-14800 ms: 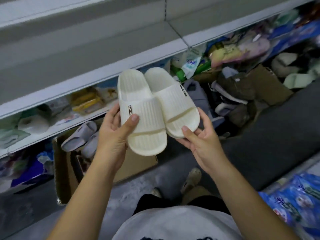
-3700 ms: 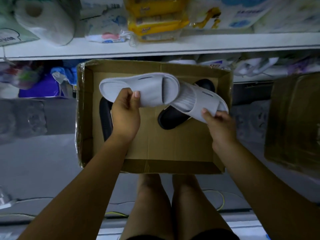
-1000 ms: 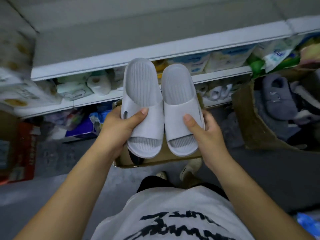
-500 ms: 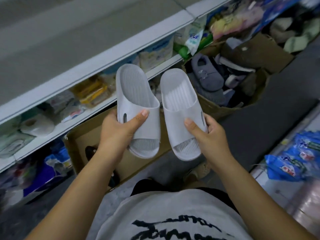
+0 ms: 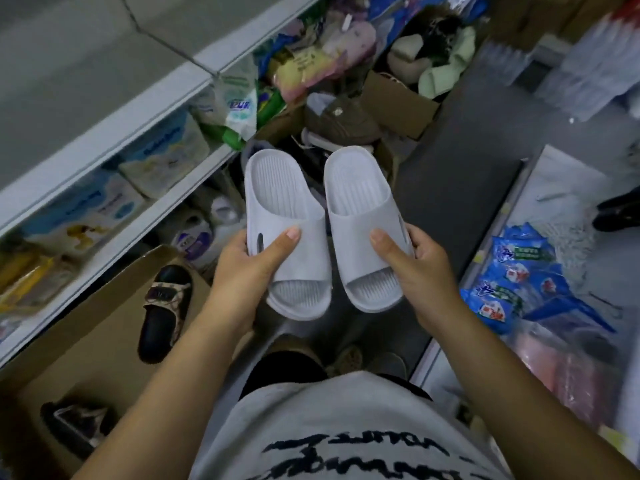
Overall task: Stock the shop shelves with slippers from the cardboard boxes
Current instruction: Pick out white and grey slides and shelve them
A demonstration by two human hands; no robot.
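Head view, looking down an aisle. Two pale grey slippers are held side by side at the centre, footbeds up, heels pointing away from the person, a narrow gap between them. The left hand (image 5: 247,271) grips the left grey slipper (image 5: 280,202), thumb curled over the strap and fingers beneath the sole. The right hand (image 5: 420,271) grips the right grey slipper (image 5: 360,199) in the same way. Both slippers hang in the air in front of the printed shirt (image 5: 329,438), above the grey floor (image 5: 460,161), not yet on any shelf.

Containers, two in number:
- Near cardboard box (image 5: 86,323), at lower left beside the shelving, open at the top. It holds two dark slippers: one black slipper with a patterned strap (image 5: 162,310), and a second dark slipper (image 5: 76,424), blurred, nearer the lower edge.
- Far cardboard box (image 5: 398,98), beyond the held pair. It holds a jumble of slippers whose count cannot be told; one brown slipper (image 5: 341,121) lies on top. A pale green slipper (image 5: 443,71) lies in the heap beyond its flap.

White shelves (image 5: 121,126) run along the left. The lower one carries two white packs with blue print (image 5: 162,154) and other wrapped goods. Blue packets (image 5: 512,282) lie in a pile at the right.
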